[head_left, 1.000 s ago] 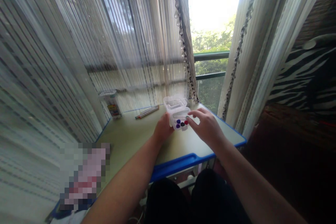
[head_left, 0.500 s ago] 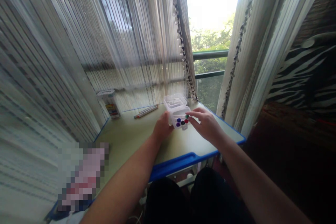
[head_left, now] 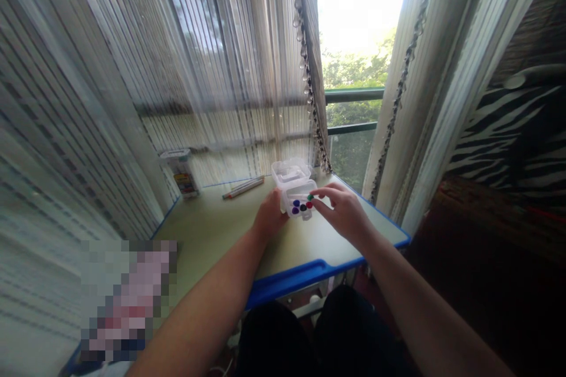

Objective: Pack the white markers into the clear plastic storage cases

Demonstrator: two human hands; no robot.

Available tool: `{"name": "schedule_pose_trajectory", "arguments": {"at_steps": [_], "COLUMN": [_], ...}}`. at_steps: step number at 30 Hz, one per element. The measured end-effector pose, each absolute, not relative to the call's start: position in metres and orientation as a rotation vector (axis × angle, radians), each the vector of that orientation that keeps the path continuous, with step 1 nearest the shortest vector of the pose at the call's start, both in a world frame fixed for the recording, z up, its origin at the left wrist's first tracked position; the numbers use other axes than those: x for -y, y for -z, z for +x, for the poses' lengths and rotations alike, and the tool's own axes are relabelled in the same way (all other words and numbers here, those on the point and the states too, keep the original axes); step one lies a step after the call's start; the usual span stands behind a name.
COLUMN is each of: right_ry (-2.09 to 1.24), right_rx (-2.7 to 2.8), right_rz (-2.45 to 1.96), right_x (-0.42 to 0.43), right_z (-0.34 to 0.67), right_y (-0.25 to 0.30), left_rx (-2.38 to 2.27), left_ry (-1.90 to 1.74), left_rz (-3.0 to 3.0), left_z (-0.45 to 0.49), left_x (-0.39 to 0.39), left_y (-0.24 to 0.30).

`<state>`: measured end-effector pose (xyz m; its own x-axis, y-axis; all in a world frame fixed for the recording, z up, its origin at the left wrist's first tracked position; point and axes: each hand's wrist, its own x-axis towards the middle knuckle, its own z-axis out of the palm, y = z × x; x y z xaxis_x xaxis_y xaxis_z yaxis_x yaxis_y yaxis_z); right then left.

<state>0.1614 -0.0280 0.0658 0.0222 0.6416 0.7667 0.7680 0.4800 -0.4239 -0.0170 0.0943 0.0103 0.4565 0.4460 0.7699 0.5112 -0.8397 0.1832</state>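
Observation:
My left hand (head_left: 270, 215) is wrapped round the left side of a clear plastic box (head_left: 286, 193) with its lid (head_left: 290, 173) standing open at the back. Inside lie several white markers with coloured ends: blue (head_left: 296, 203), purple (head_left: 295, 211), black (head_left: 303, 207) and red (head_left: 309, 204). At the box's right side, my right hand (head_left: 342, 207) pinches the green end of a marker (head_left: 311, 197) between thumb and fingertips. That marker's white body appears to lie across the box.
Pencils (head_left: 243, 187) lie on the desk (head_left: 212, 230) left of the box. A lidded clear container (head_left: 183, 174) stands at the back left corner. Blurred-out pink material (head_left: 137, 294) is at the left edge. Curtains (head_left: 247, 70) hang close behind the desk.
The view has shifted slightly, so the box and hands appear a little further left. My right hand stays at the green marker, my left on the box.

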Motion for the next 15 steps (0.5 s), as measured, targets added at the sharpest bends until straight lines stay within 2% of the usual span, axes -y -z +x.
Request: {"name": "schedule_pose_trajectory", "arguments": {"at_steps": [9, 15], "right_ry": [0.134, -0.003], "right_rx": [1.657, 1.126], "right_rz": [-1.069, -1.016], "right_x": [0.001, -0.082], "right_z": [0.149, 0.143], "right_y": [-0.092, -0.101], "left_rx": [1.000, 1.068], "left_ry": [1.621, 1.944], "left_rz": [-2.405, -2.222], "left_z": [-0.022, -0.026], "left_x": [-0.105, -0.110], "left_y": [-0.007, -0.013]}}
